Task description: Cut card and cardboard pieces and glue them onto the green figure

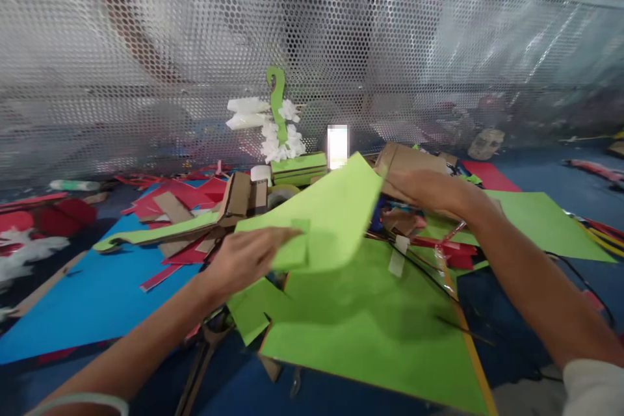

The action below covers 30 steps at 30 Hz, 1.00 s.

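Note:
A light green sheet of paper (336,208) is raised and tilted over the work area, its edges slightly blurred. My right hand (419,188) is at its upper right edge, with the fingers closed there and partly hidden. My left hand (248,257) is closed on a small green paper piece (295,252), which overlaps the sheet's lower left part. Beneath both hands lies a larger green sheet (370,338) with a yellow edge on its right. A smaller green scrap (256,309) rests at that sheet's upper left corner.
A blue sheet (112,299), red scraps (185,198) and a curved green strip (160,234) lie left. Scissors (202,357) lie near the front. Behind stand a green hook-shaped piece with white ruffles (277,104), a glowing phone (338,146) and a perforated metal panel (439,32).

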{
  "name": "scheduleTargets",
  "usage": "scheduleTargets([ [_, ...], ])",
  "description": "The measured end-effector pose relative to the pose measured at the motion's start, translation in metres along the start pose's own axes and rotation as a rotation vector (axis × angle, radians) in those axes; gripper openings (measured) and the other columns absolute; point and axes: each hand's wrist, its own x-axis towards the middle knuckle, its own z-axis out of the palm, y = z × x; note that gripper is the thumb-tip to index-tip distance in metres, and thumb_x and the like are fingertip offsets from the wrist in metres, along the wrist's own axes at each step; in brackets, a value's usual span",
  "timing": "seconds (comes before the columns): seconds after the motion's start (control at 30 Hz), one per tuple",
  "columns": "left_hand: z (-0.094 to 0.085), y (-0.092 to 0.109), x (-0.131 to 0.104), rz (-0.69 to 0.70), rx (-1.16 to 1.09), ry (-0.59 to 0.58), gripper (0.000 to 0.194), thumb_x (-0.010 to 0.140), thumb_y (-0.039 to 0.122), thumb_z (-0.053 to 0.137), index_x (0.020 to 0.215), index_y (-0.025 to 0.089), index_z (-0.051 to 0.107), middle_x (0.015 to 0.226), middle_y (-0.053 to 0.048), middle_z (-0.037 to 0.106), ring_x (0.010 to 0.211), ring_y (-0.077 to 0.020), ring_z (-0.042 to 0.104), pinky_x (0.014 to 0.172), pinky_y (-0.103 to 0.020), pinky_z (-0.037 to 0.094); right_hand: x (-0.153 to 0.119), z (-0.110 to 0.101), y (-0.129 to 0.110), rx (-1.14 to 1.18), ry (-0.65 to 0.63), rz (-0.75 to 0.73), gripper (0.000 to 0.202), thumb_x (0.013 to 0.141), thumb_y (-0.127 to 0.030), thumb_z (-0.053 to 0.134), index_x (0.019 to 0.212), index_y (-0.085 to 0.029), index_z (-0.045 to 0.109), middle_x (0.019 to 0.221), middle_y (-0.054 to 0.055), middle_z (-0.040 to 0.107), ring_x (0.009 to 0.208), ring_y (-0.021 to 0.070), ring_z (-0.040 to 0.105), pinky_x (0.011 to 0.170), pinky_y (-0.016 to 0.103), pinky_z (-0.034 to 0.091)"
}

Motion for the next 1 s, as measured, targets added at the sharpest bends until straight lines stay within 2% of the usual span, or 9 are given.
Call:
scheduleTargets([
  [0.1, 0.001, 0.012, 0.001, 0.434, 0.014, -0.181, 0.035, 0.101, 0.011, 0.051, 0.133, 0.014, 0.065, 0.114, -0.012, 0.081, 0.105, -0.0193, 0.077, 0.093, -0.027, 0.062, 0.008, 0.01, 0.031, -0.194, -0.021, 0.109, 0.076, 0.097, -0.015, 0.043, 0.169, -0.028, 0.022, 0.161, 0.015, 0.05, 0.128, 0.0376, 0.062, 0.095, 0.047, 0.051],
  [0.17, 0.005, 0.019, 0.003, 0.568, 0.039, -0.265, 0.035, 0.1, 0.01, 0.052, 0.133, 0.014, 0.065, 0.114, -0.011, 0.081, 0.103, -0.0192, 0.078, 0.089, -0.027, 0.064, 0.013, 0.019, 0.041, -0.268, -0.025, 0.151, 0.077, 0.098, -0.016, 0.04, 0.171, -0.025, 0.016, 0.16, 0.02, 0.048, 0.122, 0.0383, 0.065, 0.092, 0.048, 0.051],
  [0.4, 0.014, 0.019, 0.0, 0.595, 0.035, -0.361, 0.026, 0.1, 0.008, 0.053, 0.12, 0.014, 0.069, 0.108, -0.011, 0.082, 0.09, -0.0187, 0.079, 0.082, -0.027, 0.065, 0.023, 0.05, 0.05, -0.358, 0.068, 0.165, 0.07, 0.098, -0.015, 0.037, 0.167, -0.016, 0.028, 0.132, 0.024, 0.066, 0.104, 0.0359, 0.067, 0.085, 0.045, 0.047],
  [0.53, 0.012, 0.01, -0.003, 0.291, -0.043, -0.256, 0.029, 0.1, 0.01, 0.049, 0.12, 0.015, 0.07, 0.103, -0.01, 0.083, 0.085, -0.0182, 0.08, 0.079, -0.026, 0.064, 0.027, 0.046, 0.044, -0.321, 0.14, 0.08, 0.06, 0.101, -0.02, 0.039, 0.161, -0.016, 0.04, 0.131, 0.021, 0.066, 0.111, 0.0324, 0.064, 0.087, 0.038, 0.046],
  [0.63, 0.01, 0.004, -0.001, -0.236, -0.124, -0.18, 0.025, 0.098, 0.022, 0.054, 0.114, 0.017, 0.074, 0.096, -0.006, 0.083, 0.066, -0.0155, 0.077, 0.063, -0.021, 0.061, 0.029, 0.032, 0.029, -0.147, 0.195, -0.022, 0.054, 0.102, -0.025, 0.043, 0.155, -0.015, 0.048, 0.131, 0.019, 0.068, 0.109, 0.0298, 0.065, 0.087, 0.035, 0.045],
  [0.77, 0.006, 0.0, 0.013, -0.863, -0.39, 0.004, 0.029, 0.093, 0.044, 0.064, 0.094, 0.017, 0.074, 0.076, -0.005, 0.081, 0.066, -0.022, 0.078, 0.058, -0.026, 0.063, 0.028, 0.014, 0.009, 0.157, 0.045, -0.116, 0.038, 0.102, -0.031, 0.05, 0.134, -0.018, 0.066, 0.106, 0.011, 0.077, 0.086, 0.023, 0.067, 0.075, 0.029, 0.042],
  [0.87, 0.0, -0.001, 0.023, -0.97, -0.489, 0.187, 0.032, 0.088, 0.05, 0.07, 0.082, 0.018, 0.068, 0.073, -0.007, 0.08, 0.066, -0.0248, 0.078, 0.062, -0.032, 0.066, 0.026, 0.008, -0.003, 0.218, -0.093, -0.204, 0.031, 0.101, -0.037, 0.054, 0.109, -0.016, 0.074, 0.091, 0.009, 0.076, 0.072, 0.0202, 0.064, 0.067, 0.028, 0.04],
  [0.93, -0.005, -0.001, 0.025, -0.94, -0.398, 0.245, 0.029, 0.091, 0.047, 0.069, 0.082, 0.019, 0.069, 0.072, -0.005, 0.08, 0.063, -0.0227, 0.077, 0.059, -0.031, 0.064, 0.026, 0.009, -0.015, 0.223, -0.157, -0.231, 0.034, 0.101, -0.04, 0.056, 0.096, -0.013, 0.075, 0.085, 0.01, 0.075, 0.068, 0.0194, 0.062, 0.065, 0.028, 0.041],
  [1.0, -0.011, 0.0, 0.023, -0.845, -0.209, 0.244, 0.025, 0.095, 0.041, 0.066, 0.083, 0.02, 0.073, 0.066, -0.002, 0.077, 0.052, -0.0183, 0.071, 0.049, -0.026, 0.057, 0.026, 0.017, -0.031, 0.269, -0.168, -0.25, 0.033, 0.101, -0.04, 0.058, 0.103, -0.012, 0.076, 0.088, 0.01, 0.077, 0.069, 0.0191, 0.063, 0.066, 0.027, 0.043],
])
